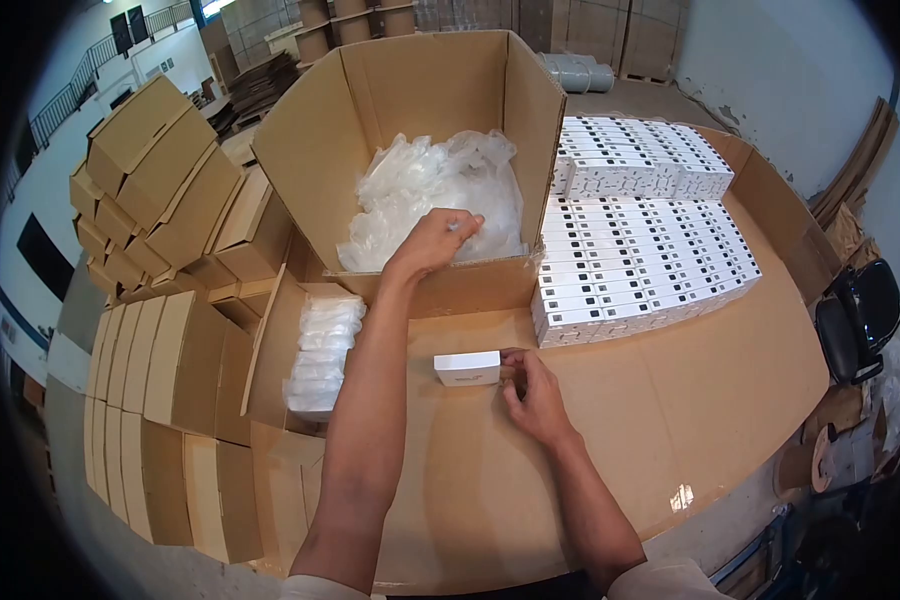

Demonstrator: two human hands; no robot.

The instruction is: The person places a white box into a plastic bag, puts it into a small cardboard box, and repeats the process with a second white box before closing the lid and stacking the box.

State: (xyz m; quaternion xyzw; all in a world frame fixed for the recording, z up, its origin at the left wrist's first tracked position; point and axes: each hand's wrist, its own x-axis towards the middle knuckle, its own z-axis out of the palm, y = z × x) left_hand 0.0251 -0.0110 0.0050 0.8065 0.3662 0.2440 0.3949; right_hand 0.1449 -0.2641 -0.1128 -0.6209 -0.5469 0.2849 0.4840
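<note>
My left hand [435, 242] reaches over the near wall of a large open cardboard box [425, 80]. Its fingers are curled together beside a heap of clear plastic bags [440, 180]; what they pinch, if anything, is too small to make out. On the cardboard-covered table [630, 430], a small white box [467, 368] stands with faint print on its front. My right hand [536, 395] has its thumb and fingers at the right end of this box.
Rows of white boxes with dark squares [645, 265] are stacked at right. Plastic-wrapped packets [322, 350] lie in a cardboard tray left of my forearm. Brown cartons [160, 190] are piled along the left. A black chair [860, 320] stands past the table's right edge.
</note>
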